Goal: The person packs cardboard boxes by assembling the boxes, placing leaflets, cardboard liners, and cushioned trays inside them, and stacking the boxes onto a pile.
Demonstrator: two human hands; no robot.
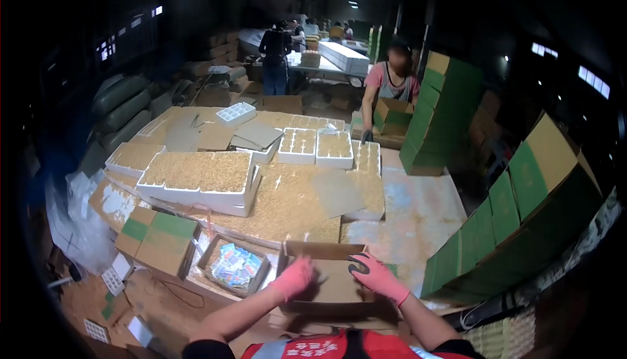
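Directly in front of me stands an open cardboard box (313, 250), with a flat brown cardboard surface showing inside. My left hand (296, 280), in a pink glove, is over the box's left side; motion smears its fingers, so their grip is unclear. At the right side, my right hand (380, 277), in a pink glove with dark fingertips, has its fingers curled over the box's edge. Left of the box sits a smaller cardboard tray (204, 273) holding a pile of colourful printed packets (234, 267).
White compartment trays (297, 158) and a larger white tray (196, 194) filled with tan granules stand on the granule-covered table. Green-and-brown boxes (483, 228) are stacked at right. Across the table, a co-worker (385, 91) stands near another stack (437, 117). A closed box (157, 241) lies left.
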